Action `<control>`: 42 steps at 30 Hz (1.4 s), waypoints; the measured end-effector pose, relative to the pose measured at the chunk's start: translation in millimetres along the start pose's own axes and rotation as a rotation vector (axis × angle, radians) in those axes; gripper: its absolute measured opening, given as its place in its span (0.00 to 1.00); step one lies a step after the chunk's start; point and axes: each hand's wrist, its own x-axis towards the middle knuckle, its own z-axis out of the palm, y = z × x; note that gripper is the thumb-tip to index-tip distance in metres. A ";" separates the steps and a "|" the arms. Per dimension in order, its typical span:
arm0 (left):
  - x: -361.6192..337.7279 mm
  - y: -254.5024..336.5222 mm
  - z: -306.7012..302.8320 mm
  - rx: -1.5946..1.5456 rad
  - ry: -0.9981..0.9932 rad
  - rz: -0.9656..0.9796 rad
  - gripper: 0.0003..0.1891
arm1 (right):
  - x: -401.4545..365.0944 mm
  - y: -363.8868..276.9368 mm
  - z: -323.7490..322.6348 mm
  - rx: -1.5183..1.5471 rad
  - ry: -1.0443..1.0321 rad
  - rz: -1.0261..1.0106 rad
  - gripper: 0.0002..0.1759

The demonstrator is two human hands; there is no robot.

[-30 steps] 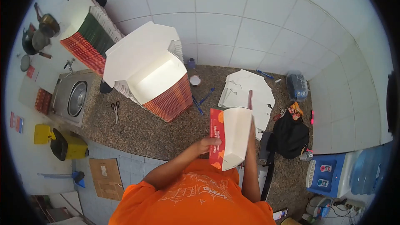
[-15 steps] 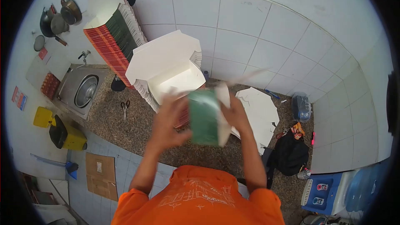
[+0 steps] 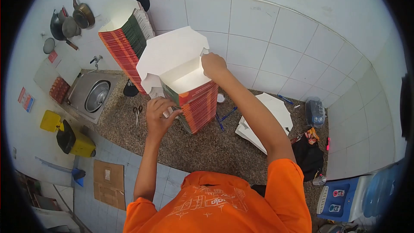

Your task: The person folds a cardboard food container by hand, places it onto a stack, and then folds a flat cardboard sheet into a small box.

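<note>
Nearest, an orange shirt (image 3: 215, 207) is seen, with both forearms stretched over the speckled counter (image 3: 194, 153). The left hand (image 3: 158, 115) is held with thumb and fingers a little apart, its fingertips at the near left corner of the top box (image 3: 193, 95). The far right corner of that box is gripped by the right hand (image 3: 214, 65), whose fingers are closed over the edge. The box is already folded into shape, with its lid raised, and is set on the near stack (image 3: 202, 114). Whether it is fully pressed down into the boxes beneath cannot be told.

To the right, partly hidden by the right forearm, flat white pieces (image 3: 274, 108) are laid on the counter; these appear to be unfolded, and their number cannot be made out. Blue pens (image 3: 229, 114) are left just beside the near stack, and scissors (image 3: 137, 113) are placed to its left.

Farther back, another tall stack (image 3: 117, 47) of folded boxes is stood near the wall (image 3: 254, 21), so much folding looks done. A sink (image 3: 77, 99) is set at the left, with pans (image 3: 83, 16) hung beyond it.
</note>
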 end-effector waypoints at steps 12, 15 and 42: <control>11.8 14.8 -6.0 0.091 -0.124 -0.052 0.13 | -36.8 -26.8 -19.1 0.305 0.182 -0.203 0.23; 8.6 10.9 0.2 0.208 -0.013 0.016 0.17 | -73.3 -47.5 -17.4 0.682 -0.392 -0.461 0.25; -17.8 -24.1 37.0 -0.026 0.055 -0.363 0.41 | -82.2 -100.2 10.0 0.348 0.116 -0.237 0.16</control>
